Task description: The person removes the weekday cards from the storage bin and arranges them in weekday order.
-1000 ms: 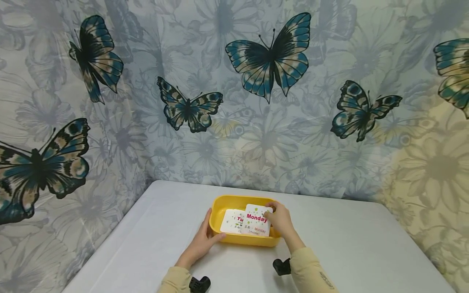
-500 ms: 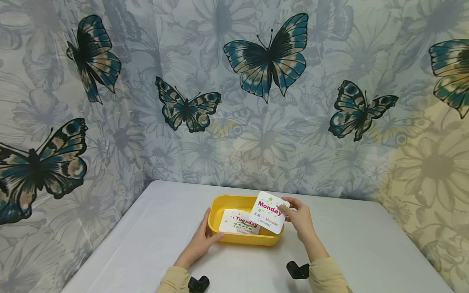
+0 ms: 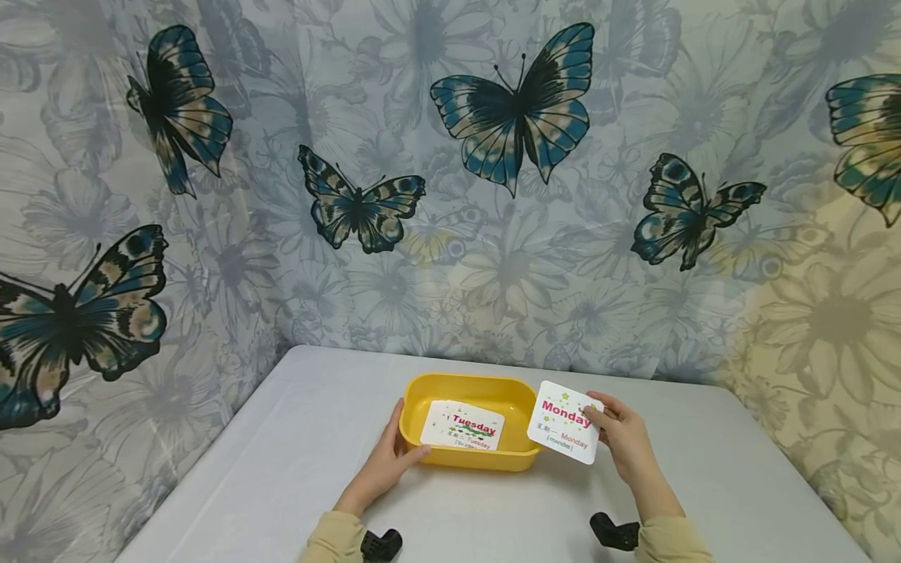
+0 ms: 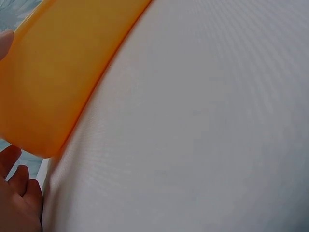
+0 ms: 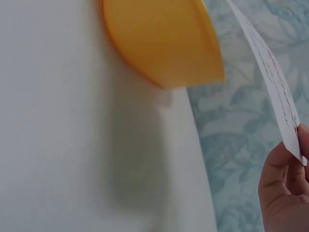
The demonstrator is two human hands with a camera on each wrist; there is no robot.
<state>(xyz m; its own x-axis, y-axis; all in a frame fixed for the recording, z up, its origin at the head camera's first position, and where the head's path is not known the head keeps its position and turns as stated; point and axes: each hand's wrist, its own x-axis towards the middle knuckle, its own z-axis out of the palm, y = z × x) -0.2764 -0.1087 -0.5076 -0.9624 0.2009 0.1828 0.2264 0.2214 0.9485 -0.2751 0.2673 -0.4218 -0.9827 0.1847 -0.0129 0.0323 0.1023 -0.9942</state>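
Note:
A "Monday" flash card (image 3: pixel 566 422) is pinched at its right edge by my right hand (image 3: pixel 629 446), just right of the yellow plastic bin and above the table. In the right wrist view the card (image 5: pixel 270 72) appears almost edge-on, thumb and fingers (image 5: pixel 285 183) at its lower end. My left hand (image 3: pixel 383 461) grips the left end of the yellow bin (image 3: pixel 486 460), thumb at the front rim and fingers along the side. Inside the bin lies a "Tuesday" card (image 3: pixel 462 426), face up. The left wrist view shows the bin's outer wall (image 4: pixel 63 72) with fingertips beside it.
A white-covered table (image 3: pixel 239 469) carries the bin near its middle. Behind it and at the sides hangs a floral cloth backdrop (image 3: pixel 514 297) with printed butterflies. Black wrist devices (image 3: pixel 614 533) sit at both sleeves.
My right hand has lifted the "Monday" card out of the bin and carried it right, past the rim. The "Tuesday" card beneath has come into full view. My left hand stays put.

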